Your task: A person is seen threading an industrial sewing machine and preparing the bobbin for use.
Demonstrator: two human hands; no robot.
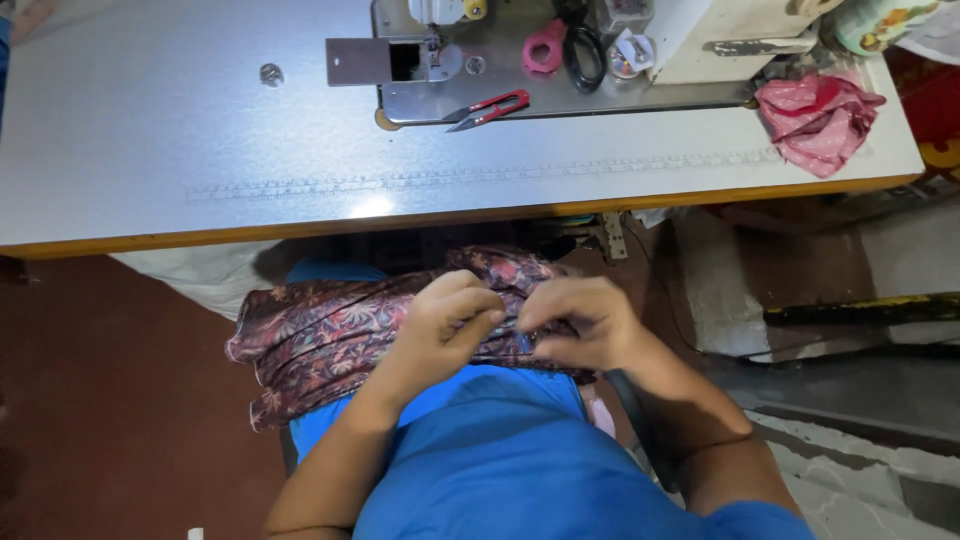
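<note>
1. We are looking down at a pale grey sewing table (200,130) with an orange front edge, standing over a dark red floor; part of a sewing machine (560,50) is sitting at the table's far side.
2. We are sitting below the table edge, wearing blue, with a dark floral fabric (320,335) bunched across our lap, well apart from the machine's needle area.
3. Our left hand (445,325) is curling closed over the top fold of the fabric, fingers pinching it near the middle.
4. Our right hand (585,320) is doing the same just beside it, fingertips closing on the cloth; the two hands are nearly touching. Something small and bluish is showing between them, but we cannot tell what it is.
5. On the machine bed, red thread snips (490,108) are lying with the blades pointing left, near black scissors (583,50) and a pink tape holder (545,50).
6. A crumpled pink cloth (818,115) is resting at the table's right end.
7. We are judging that the hands are working a fold or seam edge in the lap, before any stitching.
8. The next move, in our judgement, is calling for a steady pinch by both hands, keeping the fold from slipping open.
</note>
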